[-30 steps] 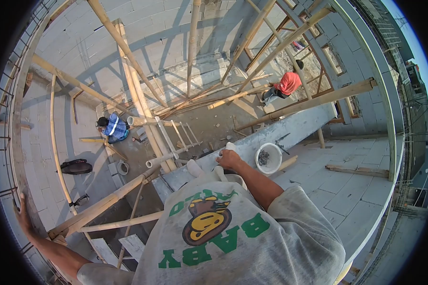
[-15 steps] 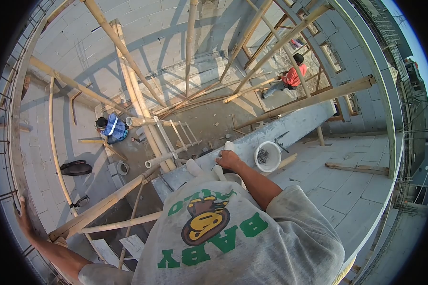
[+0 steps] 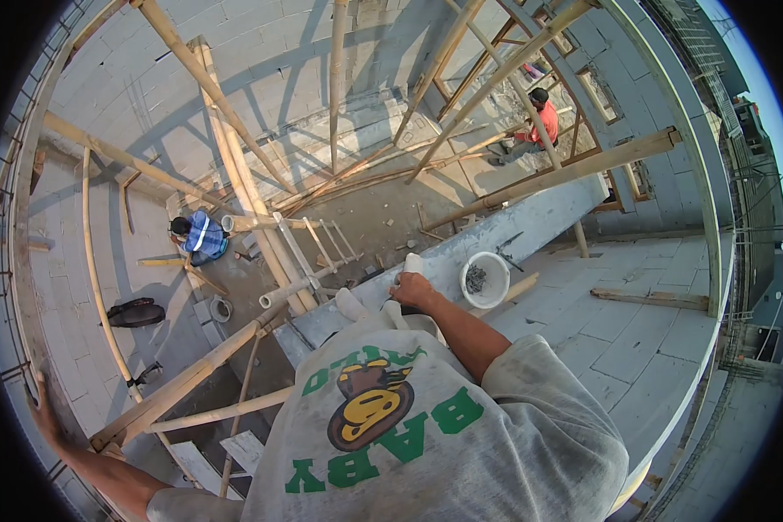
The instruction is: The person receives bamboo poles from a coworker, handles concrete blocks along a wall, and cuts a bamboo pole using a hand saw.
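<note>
At the far left, my left hand [image 3: 43,413] lies with fingers stretched out against the long timber [image 3: 24,287] on the wall's edge. My right hand [image 3: 415,292] is closed, its fingers curled in front of my body near my white-covered foot [image 3: 414,262]. Whatever those fingers hold, if anything, is hidden. Beneath my feet runs a broad grey board [image 3: 539,222]. A white bucket [image 3: 498,287] with some dark grey material inside stands on the board, to the right of my right hand. A dark slim tool [image 3: 510,257] lies beside the bucket.
Bamboo poles [image 3: 335,87] and a timber beam [image 3: 574,178] cross the space around me. A ladder [image 3: 296,252] leans below. One person in blue [image 3: 205,237] crouches at lower left; another in red [image 3: 545,126] sits at the far right. A second bucket [image 3: 222,309] stands below.
The view has shifted slightly, so most things sit a little left and higher. My hands keep nearly the same places. The person in red has shifted posture.
</note>
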The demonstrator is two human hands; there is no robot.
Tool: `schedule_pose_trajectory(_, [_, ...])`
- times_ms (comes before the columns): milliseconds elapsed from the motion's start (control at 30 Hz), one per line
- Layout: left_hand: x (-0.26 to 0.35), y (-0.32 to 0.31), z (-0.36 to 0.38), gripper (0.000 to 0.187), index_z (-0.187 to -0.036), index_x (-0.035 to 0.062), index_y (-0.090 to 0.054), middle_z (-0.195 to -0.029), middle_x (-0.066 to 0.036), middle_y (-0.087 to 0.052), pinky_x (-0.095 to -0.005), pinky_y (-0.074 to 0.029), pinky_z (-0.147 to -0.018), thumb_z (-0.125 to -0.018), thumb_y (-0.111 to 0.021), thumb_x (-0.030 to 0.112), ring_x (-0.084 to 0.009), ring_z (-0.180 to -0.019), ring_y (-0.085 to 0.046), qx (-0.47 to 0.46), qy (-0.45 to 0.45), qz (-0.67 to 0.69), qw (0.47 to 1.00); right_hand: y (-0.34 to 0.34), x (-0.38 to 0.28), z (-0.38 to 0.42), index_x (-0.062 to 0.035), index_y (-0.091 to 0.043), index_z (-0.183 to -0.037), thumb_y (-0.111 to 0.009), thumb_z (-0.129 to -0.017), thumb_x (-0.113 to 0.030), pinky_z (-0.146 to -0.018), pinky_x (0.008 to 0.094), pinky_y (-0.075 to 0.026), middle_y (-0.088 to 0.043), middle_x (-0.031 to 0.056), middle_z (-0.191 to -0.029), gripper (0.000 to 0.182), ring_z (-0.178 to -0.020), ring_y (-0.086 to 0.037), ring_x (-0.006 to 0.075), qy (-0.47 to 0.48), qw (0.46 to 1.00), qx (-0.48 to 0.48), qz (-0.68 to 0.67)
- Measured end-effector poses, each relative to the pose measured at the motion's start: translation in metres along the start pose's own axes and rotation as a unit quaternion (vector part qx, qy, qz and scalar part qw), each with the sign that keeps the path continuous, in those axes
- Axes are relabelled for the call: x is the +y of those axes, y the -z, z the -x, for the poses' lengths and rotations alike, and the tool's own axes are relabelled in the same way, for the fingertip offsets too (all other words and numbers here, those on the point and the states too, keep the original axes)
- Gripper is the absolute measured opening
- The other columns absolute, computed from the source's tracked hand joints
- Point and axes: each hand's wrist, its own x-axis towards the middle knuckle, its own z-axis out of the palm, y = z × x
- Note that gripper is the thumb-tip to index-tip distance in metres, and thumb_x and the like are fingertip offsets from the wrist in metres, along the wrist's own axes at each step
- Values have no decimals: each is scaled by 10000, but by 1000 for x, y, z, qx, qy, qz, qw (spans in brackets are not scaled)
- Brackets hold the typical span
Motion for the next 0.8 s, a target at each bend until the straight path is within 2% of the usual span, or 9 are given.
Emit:
schedule_pose_trajectory(100, [-6, -2, -4, 941, -1470, 26, -297, -1400, -211, -431, -421, -399, -1006, -803, -648, 591, -314, -1213, -481, 11, 4, 5, 1000, 2, -2, 2, 8, -661, -979, -622, -819, -414, -846, 459, -506, -663, 255, -978, 453, -942, -647, 398, 4, 1000, -4, 2])
schedule_pose_trajectory(200, [8, -2, 6, 950, -1470, 27, -296, -1400, -213, -431, -418, -398, -1009, -797, -652, 595, -311, -1218, -477, -16, -13, 8, 1000, 0, -1, 1, 9, -662, -974, -621, -816, -417, -843, 461, -506, -664, 258, -966, 456, -938, -647, 400, 13, 1000, -2, 4])
schedule_pose_trajectory(300, [-8, -1, -6, 959, -1470, 25, -295, -1403, -217, -427, -419, -394, -1013, -790, -660, 594, -312, -1224, -473, -6, -14, 31, 999, 0, 0, -1, 9, -661, -975, -623, -814, -417, -842, 462, -505, -663, 260, -959, 458, -940, -646, 402, 8, 1000, -6, 7])
schedule_pose_trajectory(400, [-15, 0, -9, 953, -1466, 18, -303, -1403, -219, -426, -417, -391, -1015, -788, -667, 582, -312, -1224, -472, 41, -3, -42, 998, 0, 0, -1, 10, -660, -974, -624, -817, -419, -840, 461, -505, -663, 259, -961, 458, -944, -644, 403, 14, 1000, -8, 4])
schedule_pose_trajectory(533, [12, -5, 12, 949, -1459, 11, -317, -1404, -222, -424, -417, -392, -1015, -784, -674, 576, -316, -1224, -473, 33, 0, -3, 999, 0, 3, -1, 8, -658, -970, -619, -827, -425, -837, 460, -505, -664, 251, -970, 458, -946, -643, 402, 20, 1000, -5, 9])
schedule_pose_trajectory(633, [9, -4, 9, 954, -1453, 0, -320, -1402, -223, -425, -419, -394, -1012, -782, -675, 579, -318, -1223, -473, 32, -13, -9, 999, 8, -3, 3, 38, -655, -979, -584, -849, -416, -896, 441, -487, -649, 247, -1051, 477, -1013, -628, 376, -5, 1000, -28, 11])
schedule_pose_trajectory(800, [24, -3, 18, 966, -1449, -9, -323, -1384, -230, -443, -421, -397, -1008, -776, -679, 586, -320, -1222, -475, 14, 2, -26, 1000, 7, -3, 4, 37, -647, -1012, -589, -845, -431, -905, 442, -484, -642, 251, -1074, 500, -1031, -621, 377, -20, 999, -39, 1])
